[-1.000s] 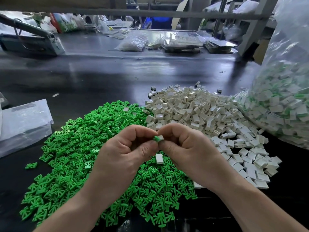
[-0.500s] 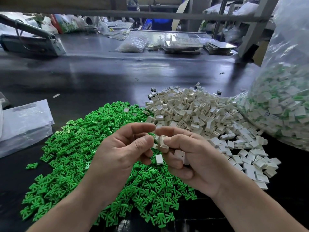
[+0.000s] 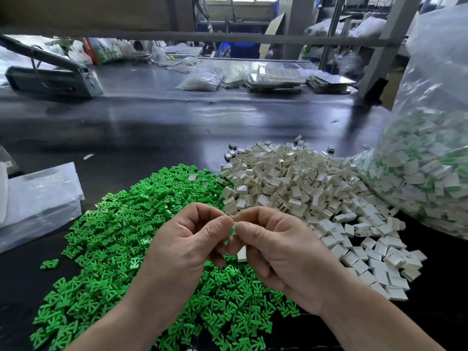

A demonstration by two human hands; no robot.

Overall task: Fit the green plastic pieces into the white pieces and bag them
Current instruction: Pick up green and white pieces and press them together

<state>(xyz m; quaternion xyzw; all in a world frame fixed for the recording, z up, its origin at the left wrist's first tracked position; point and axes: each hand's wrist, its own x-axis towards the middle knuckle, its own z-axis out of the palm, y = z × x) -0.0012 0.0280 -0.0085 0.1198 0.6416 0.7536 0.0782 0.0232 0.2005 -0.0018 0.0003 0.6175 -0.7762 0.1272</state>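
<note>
Since half a second ago the right hand [image 3: 281,252] has closed from a looser hold to meet the left hand [image 3: 182,247]. Each grip is now a tight fingertip pinch on one green piece [image 3: 231,230], held above the bench's [image 3: 152,127] near edge; any white shell between them is hidden. The piece looks light, stiff, slick and tiny, so pinch its flat sides, prongs free. Beyond lie the green heap [image 3: 114,236], the white pieces [image 3: 291,188] and, at the right edge, the clear bag [image 3: 430,173] of finished ones. No writing is legible.
</note>
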